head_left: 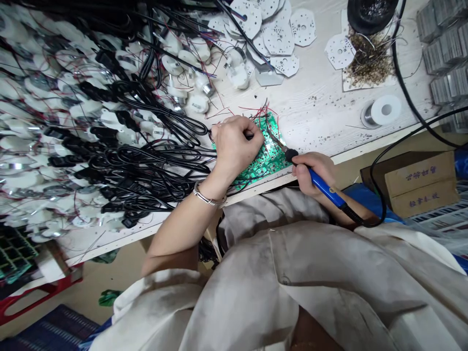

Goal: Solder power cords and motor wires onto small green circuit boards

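Note:
My right hand (312, 173) is closed around the blue handle of a soldering iron (323, 185). The iron's tip points up and left, over a green circuit board panel (276, 161) lying at the table's front edge. Above the same panel, my left hand (237, 144) pinches a thin black wire, though its fingertips partly hide it. Thin red and black wires (263, 111) stick out at the panel's far edge. Black cables (175, 161) run up to the panel from the left, some passing beneath my left wrist.
White motor-like parts (32, 112) with red wires crowd the table's left side. White octagonal boards (280, 36) are piled at the back. A solder spool (385, 109) stands at right, near a dark bowl (371, 14) and stacked boards (444, 53). The iron's cord (397, 48) loops along the right.

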### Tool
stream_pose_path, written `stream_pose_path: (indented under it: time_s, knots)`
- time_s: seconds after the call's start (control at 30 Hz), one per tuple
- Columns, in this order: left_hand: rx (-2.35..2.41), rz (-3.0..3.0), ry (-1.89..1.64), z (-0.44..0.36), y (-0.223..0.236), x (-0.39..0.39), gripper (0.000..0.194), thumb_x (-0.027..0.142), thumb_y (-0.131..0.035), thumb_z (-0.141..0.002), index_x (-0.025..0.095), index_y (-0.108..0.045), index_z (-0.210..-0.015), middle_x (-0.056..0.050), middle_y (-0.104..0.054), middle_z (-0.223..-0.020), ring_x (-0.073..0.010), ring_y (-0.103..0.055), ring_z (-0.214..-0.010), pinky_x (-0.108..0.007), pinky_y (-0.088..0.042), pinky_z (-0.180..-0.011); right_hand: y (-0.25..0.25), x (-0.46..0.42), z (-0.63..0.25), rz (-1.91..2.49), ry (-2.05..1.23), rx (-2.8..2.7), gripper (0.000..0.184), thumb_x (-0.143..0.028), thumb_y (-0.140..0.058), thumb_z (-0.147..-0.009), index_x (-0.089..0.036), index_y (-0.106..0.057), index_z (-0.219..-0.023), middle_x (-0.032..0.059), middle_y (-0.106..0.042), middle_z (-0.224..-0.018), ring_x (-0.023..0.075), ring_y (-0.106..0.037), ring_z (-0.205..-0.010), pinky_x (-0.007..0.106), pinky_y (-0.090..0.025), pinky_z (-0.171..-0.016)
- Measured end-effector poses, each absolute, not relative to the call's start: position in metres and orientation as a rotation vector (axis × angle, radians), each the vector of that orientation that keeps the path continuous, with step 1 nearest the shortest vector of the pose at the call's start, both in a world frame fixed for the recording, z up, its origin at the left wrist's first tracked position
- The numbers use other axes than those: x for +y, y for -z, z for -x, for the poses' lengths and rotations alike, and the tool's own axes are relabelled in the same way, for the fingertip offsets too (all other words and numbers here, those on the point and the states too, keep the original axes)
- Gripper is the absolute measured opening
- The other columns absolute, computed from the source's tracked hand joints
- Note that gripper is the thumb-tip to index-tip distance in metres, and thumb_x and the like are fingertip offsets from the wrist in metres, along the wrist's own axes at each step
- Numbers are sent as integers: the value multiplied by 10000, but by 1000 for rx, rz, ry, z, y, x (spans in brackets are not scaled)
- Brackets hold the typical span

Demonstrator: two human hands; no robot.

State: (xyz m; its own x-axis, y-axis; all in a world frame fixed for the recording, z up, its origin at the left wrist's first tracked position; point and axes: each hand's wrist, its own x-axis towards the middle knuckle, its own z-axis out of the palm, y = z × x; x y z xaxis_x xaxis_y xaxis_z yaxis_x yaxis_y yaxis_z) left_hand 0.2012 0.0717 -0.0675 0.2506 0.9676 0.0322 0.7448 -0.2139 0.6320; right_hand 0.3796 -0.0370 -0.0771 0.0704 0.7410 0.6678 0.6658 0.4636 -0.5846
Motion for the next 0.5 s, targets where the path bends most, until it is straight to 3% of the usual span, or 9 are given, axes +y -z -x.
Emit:
stream_pose_path:
  time_s: [0.2, 0.5]
  knots:
    - [1559, -2011, -542, -202, 63, 72, 163, 120, -654, -765, 210, -570, -658, -5, -594, -684, -173, -543, -695, -370, -423, -717, 73, -32, -376, 1198, -59, -1660, 120, -244, -550, -956, -262, -623, -1049, -21, -776, -763, 128, -698, -605, 267, -569, -561]
    - [1589, -2050, -596, -205, 66, 67, 166, 130, -662, -767, 215, -562, -665, -3, -611, -705, -181, -536, -717, -405, -412, -798, 80, -31, -377, 1141, -82, -1655, 160, -235, -564, -950, -273, -615, -1097, -18, -767, -781, 131, -698, -620, 264, -566, -591]
